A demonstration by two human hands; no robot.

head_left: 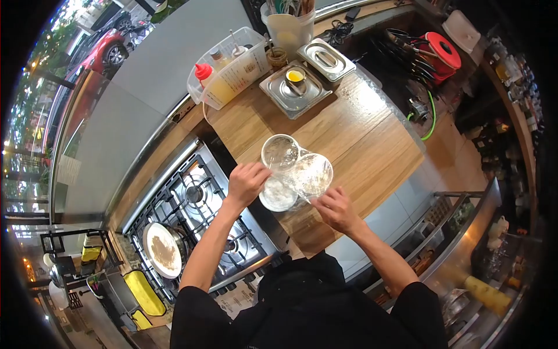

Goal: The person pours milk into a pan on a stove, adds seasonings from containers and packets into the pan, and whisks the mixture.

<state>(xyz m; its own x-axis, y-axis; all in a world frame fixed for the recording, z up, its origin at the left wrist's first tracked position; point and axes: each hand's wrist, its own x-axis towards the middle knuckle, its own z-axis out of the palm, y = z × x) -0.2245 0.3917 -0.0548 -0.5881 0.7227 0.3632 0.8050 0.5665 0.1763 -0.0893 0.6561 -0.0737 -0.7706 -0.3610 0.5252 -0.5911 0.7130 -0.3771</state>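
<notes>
Three round white containers stand close together on the wooden counter: one at the top (280, 152), one at the right (314, 174) and one at the lower left (278, 194). Clear, shiny film (295, 170) lies over them. My left hand (249, 181) is closed in a pinch on the film beside the left edge of the group. At the lower right, my right hand (333, 207) is closed on the film, which stretches from its fingertips toward the containers.
Left of the wooden counter (360, 151) is a gas stove (197, 195) with a pan (164, 250). At the back are a clear bin of bottles (232, 75), steel lidded trays (285, 96), a small cup with yellow contents (295, 76) and a utensil bucket (289, 32).
</notes>
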